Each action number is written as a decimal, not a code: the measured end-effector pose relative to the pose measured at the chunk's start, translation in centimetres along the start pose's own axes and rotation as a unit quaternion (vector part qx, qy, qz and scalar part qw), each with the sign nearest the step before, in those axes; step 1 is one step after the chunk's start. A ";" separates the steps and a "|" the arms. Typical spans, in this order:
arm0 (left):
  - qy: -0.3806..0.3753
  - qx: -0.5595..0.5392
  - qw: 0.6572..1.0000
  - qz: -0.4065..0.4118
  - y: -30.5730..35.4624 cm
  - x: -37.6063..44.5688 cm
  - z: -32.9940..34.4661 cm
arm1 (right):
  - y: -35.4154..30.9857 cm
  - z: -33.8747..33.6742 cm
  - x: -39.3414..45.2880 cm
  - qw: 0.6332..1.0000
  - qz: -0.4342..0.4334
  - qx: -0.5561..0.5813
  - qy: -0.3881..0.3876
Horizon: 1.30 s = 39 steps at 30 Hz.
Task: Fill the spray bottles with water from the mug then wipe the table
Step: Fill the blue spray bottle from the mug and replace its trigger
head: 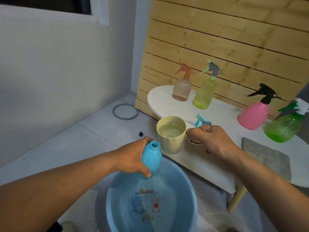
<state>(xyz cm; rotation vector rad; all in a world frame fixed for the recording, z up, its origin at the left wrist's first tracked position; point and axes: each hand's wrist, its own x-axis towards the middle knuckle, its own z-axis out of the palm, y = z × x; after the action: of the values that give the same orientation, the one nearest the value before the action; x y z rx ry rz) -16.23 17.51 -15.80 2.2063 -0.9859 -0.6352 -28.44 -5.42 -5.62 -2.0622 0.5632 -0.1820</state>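
Two hands work above a blue basin (117,206) of water. Left hand (133,158) wraps its fingers round a capless light-blue bottle (151,160), tilted, its open threaded neck pointing up beside the mug. Right hand (212,141) grips the handle of a cream faceted mug (171,134), upright and part-filled with water, at the near edge of the white table (222,113).
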 end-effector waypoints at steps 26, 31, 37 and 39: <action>0.032 0.040 0.999 0.000 -0.3 0.3 -0.4 | 0.3 1.5 0.8 0.992 -0.040 -0.106 0.059; 0.032 0.048 0.998 -0.002 -0.6 0.2 -0.5 | 0.3 1.8 0.7 0.989 -0.046 -0.127 0.067; 0.029 0.053 0.998 0.000 -0.9 0.2 -0.3 | 0.1 2.0 0.3 0.984 -0.062 -0.150 0.078; 0.027 0.050 0.998 -0.001 -0.9 0.1 -0.2 | -0.1 2.0 0.1 0.982 -0.062 -0.160 0.081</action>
<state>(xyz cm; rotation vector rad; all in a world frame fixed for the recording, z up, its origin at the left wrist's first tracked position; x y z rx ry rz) -15.56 18.00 -16.31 2.2987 -1.0076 -0.5336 -27.63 -3.85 -6.64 -2.4137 0.5936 -0.3556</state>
